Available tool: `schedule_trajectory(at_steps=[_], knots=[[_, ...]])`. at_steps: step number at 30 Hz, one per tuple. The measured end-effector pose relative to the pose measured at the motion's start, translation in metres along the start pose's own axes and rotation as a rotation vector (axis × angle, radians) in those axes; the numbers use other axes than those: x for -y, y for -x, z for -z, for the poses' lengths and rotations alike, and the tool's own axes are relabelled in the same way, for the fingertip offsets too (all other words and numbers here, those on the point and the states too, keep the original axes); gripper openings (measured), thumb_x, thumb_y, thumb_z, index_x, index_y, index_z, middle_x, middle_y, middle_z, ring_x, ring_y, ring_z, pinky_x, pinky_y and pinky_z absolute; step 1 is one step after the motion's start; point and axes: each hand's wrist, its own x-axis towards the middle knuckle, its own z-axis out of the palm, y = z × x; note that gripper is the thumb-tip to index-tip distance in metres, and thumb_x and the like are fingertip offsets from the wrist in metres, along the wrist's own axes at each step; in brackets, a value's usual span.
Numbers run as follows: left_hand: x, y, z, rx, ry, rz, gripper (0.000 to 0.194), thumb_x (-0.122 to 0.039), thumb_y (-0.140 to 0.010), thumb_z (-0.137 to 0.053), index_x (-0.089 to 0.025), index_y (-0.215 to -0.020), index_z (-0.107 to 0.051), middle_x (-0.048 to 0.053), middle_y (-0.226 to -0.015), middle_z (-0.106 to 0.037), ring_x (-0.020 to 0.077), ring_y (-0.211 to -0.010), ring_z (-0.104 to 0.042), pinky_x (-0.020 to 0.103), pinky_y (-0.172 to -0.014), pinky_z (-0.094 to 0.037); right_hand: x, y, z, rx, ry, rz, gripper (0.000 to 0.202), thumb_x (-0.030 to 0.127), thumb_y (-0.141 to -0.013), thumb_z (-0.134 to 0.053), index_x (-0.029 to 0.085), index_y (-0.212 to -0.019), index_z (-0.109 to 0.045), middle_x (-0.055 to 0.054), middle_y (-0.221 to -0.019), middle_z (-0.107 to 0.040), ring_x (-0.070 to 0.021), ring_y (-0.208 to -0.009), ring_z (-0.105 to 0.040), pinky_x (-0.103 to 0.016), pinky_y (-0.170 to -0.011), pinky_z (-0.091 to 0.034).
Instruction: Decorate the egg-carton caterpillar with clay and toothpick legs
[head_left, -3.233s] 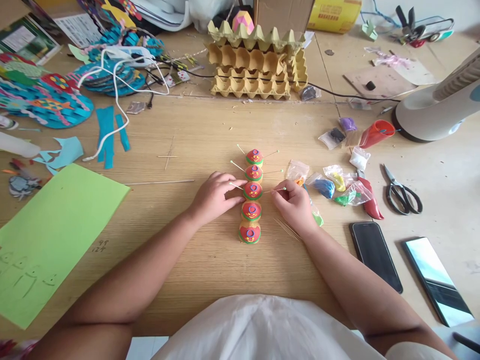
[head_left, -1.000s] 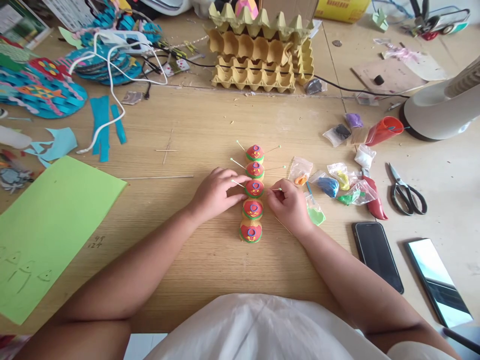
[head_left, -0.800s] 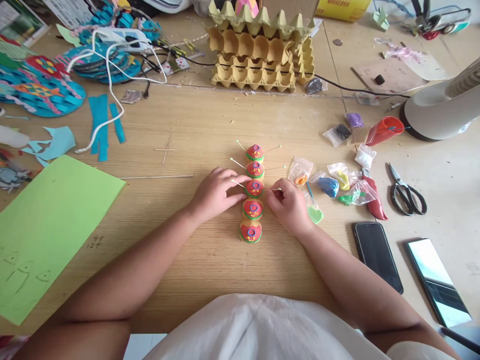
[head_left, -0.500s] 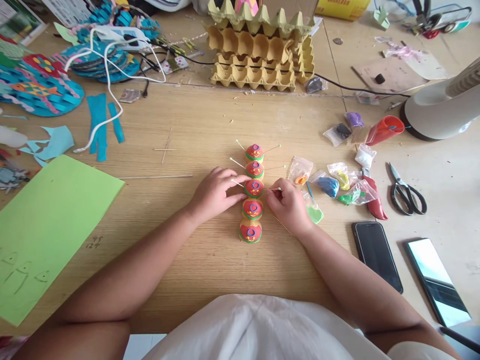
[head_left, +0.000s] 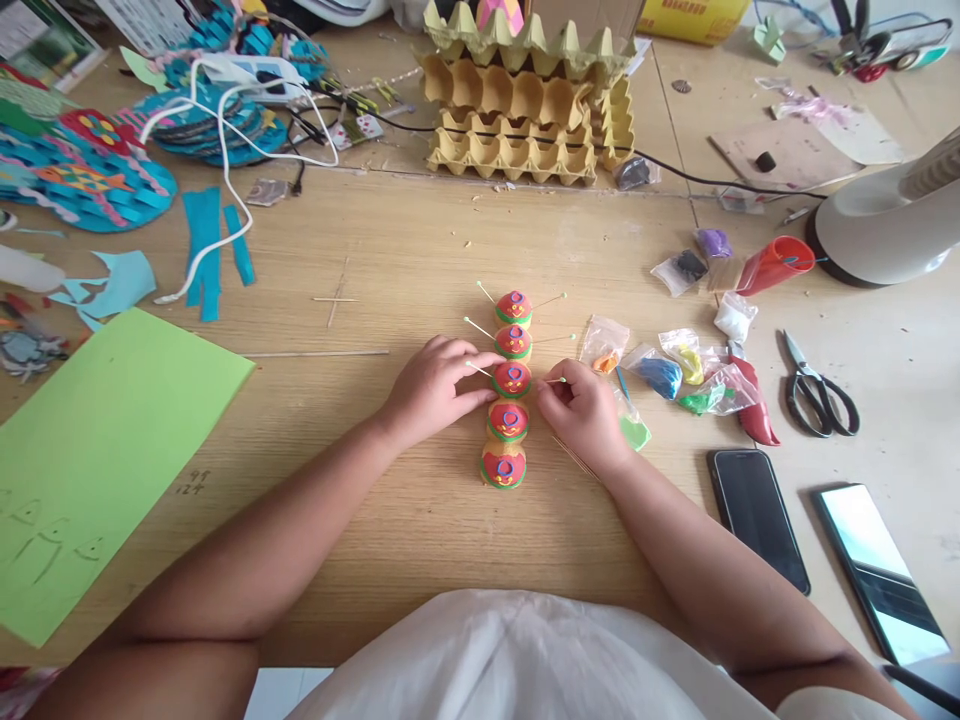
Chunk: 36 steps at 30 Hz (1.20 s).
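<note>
A column of several small domes with red clay tops, green rims and clay faces, among them the top dome (head_left: pixel 514 308) and the bottom dome (head_left: pixel 503 468), stands on the table. Thin sticks with pale green tips jut from both sides of the two upper domes. At the middle dome (head_left: pixel 512 378), my left hand (head_left: pixel 435 392) rests thumb and forefinger against its left side, fingers apart, beside a tipped stick. On its right, my right hand (head_left: pixel 581 410) pinches another tipped stick (head_left: pixel 556 380) near the dome. Loose thin sticks lie partly under my right wrist.
Bags of coloured clay (head_left: pixel 660 375), a red cup (head_left: pixel 784 265), scissors (head_left: pixel 821 395) and two phones (head_left: pixel 759 515) lie to the right. Egg cartons (head_left: pixel 517 150) stand at the back. Green paper (head_left: pixel 120 450), blue strips (head_left: pixel 202 250) and a white cable (head_left: pixel 225 150) are on the left.
The whole view has shifted slightly, so everything sits a little further right. Both hands keep nearly the same places at the middle dome.
</note>
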Motion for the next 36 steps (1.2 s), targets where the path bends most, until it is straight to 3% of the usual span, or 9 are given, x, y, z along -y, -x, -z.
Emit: schedule_trajectory(at_steps=[13, 36], knots=[[0.0000, 0.0024, -0.0006, -0.024, 0.022, 0.003, 0.039, -0.043, -0.093, -0.069, -0.029, -0.129, -0.069, 0.005, -0.103, -0.067, 0.0241, -0.097, -0.059, 0.038, -0.090, -0.048, 0.0088, -0.0009, 0.0094, 0.098, -0.137, -0.092, 0.002, 0.023, -0.083, -0.061, 0.021, -0.083, -0.060, 0.006, -0.061, -0.046, -0.0121, -0.054, -0.041, -0.026, -0.053, -0.033], [-0.0021, 0.0021, 0.0008, -0.005, 0.031, 0.026, 0.037, -0.042, -0.092, -0.070, -0.030, -0.127, -0.070, 0.005, -0.102, -0.067, 0.0239, -0.097, -0.059, 0.038, -0.089, -0.048, 0.0059, -0.0004, 0.0080, 0.036, -0.063, -0.083, 0.012, 0.021, -0.080, -0.060, 0.021, -0.069, -0.054, 0.005, -0.058, -0.049, -0.0121, -0.054, -0.043, -0.026, -0.052, -0.033]])
